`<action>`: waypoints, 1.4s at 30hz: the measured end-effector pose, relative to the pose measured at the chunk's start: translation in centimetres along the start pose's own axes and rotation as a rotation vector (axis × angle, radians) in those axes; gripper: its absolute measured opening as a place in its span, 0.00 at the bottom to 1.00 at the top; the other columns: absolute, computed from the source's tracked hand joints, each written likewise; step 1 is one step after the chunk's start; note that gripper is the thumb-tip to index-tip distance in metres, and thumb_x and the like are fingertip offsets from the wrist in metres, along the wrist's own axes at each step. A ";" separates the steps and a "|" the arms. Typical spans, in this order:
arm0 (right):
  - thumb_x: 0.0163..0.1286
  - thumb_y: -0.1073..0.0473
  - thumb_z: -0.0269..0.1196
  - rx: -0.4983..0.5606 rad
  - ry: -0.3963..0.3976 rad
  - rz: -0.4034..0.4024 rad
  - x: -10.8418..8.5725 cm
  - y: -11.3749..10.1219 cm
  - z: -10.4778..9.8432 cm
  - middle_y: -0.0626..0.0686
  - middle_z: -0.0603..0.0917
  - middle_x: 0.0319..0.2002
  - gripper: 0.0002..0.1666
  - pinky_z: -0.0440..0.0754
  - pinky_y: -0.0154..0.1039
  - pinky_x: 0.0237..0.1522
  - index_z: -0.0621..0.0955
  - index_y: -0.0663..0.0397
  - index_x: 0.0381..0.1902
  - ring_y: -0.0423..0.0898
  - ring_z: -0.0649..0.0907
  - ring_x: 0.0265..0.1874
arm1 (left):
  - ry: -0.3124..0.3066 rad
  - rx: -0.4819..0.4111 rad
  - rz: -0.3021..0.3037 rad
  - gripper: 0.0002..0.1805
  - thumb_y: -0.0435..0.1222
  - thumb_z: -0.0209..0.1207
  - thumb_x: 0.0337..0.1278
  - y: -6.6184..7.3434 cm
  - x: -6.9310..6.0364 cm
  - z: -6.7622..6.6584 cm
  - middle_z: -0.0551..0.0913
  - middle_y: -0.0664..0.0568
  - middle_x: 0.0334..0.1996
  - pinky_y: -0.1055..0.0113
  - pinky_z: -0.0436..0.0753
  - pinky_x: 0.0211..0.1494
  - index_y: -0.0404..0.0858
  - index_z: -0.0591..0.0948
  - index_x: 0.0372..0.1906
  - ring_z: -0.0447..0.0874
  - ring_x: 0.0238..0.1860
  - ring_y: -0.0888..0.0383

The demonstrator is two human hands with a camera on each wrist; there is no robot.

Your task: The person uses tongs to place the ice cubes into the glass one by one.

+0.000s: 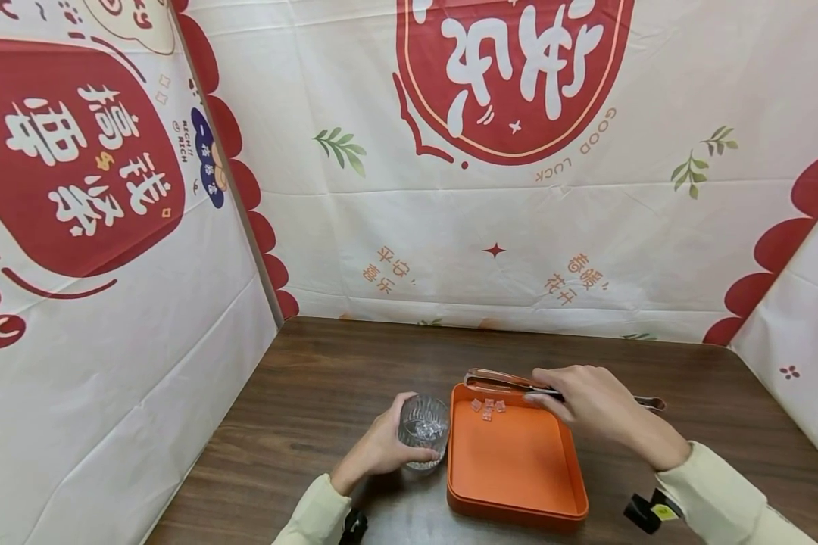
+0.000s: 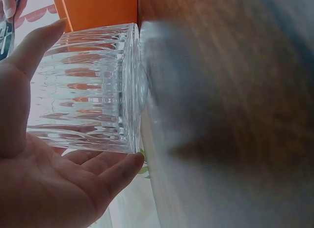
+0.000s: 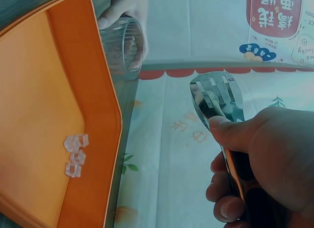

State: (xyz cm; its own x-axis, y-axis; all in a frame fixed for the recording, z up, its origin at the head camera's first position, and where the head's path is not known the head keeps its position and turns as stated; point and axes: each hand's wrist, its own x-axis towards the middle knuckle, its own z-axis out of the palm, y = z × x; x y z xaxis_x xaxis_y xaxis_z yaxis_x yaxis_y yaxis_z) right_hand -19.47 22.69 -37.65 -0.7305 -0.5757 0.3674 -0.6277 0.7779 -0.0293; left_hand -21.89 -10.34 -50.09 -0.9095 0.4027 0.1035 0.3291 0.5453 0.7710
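Clear cubes (image 3: 77, 157) lie in the orange tray (image 1: 514, 469) between the left hand (image 1: 384, 440), holding a glass (image 1: 424, 430), and the right hand (image 1: 589, 397), gripping metal tongs (image 3: 223, 107). The cubes look slippery, so a weak pinch could drop them. The tray's wall (image 3: 91, 66) stands between them and the glass. White cloth (image 1: 354, 219) hangs beyond both hands.

Ribbed glass (image 1: 424, 425) is beside orange tray (image 1: 518, 469) of clear cubes (image 1: 488, 409); tongs (image 3: 234, 110) hover above.

Printed cloth (image 1: 416, 204) behind wooden table (image 1: 266, 439)
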 end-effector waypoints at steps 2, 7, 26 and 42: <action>0.66 0.50 0.67 0.001 0.001 -0.007 0.3 -0.2 0.0 0.32 0.64 0.17 0.15 0.62 0.31 0.20 0.71 0.38 0.27 0.30 0.65 0.16 | -0.001 0.005 -0.001 0.51 0.52 0.78 0.36 0.0 0.0 0.0 0.80 0.47 0.51 0.55 0.79 0.50 0.44 0.63 0.67 0.80 0.48 0.52; 0.65 0.51 0.68 0.004 0.009 -0.023 1.2 -0.7 0.1 0.34 0.60 0.16 0.17 0.59 0.31 0.19 0.69 0.39 0.26 0.30 0.62 0.15 | 0.000 0.003 0.001 0.52 0.52 0.78 0.37 0.0 0.1 -0.1 0.80 0.46 0.52 0.56 0.79 0.51 0.43 0.63 0.67 0.80 0.48 0.52; 0.66 0.49 0.67 0.049 0.036 -0.095 3.1 -2.4 2.5 0.34 0.60 0.16 0.20 0.60 0.30 0.19 0.67 0.40 0.24 0.30 0.62 0.14 | 0.009 0.000 -0.003 0.53 0.51 0.79 0.35 -0.1 0.0 0.0 0.81 0.47 0.50 0.54 0.79 0.51 0.43 0.64 0.68 0.81 0.48 0.50; 0.67 0.49 0.67 0.070 -0.002 -0.094 3.4 -3.1 3.7 0.34 0.62 0.16 0.19 0.59 0.29 0.19 0.67 0.39 0.24 0.30 0.62 0.14 | 0.003 -0.009 -0.011 0.51 0.50 0.79 0.35 0.2 -0.1 0.0 0.81 0.48 0.50 0.55 0.78 0.51 0.47 0.64 0.67 0.81 0.49 0.51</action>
State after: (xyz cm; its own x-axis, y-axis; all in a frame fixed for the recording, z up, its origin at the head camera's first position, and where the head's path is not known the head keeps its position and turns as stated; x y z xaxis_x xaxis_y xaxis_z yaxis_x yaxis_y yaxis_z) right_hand -20.94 17.39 -39.74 -0.6677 -0.6461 0.3698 -0.7109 0.7007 -0.0595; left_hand -21.78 -10.31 -49.96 -0.9139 0.3943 0.0967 0.3167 0.5434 0.7775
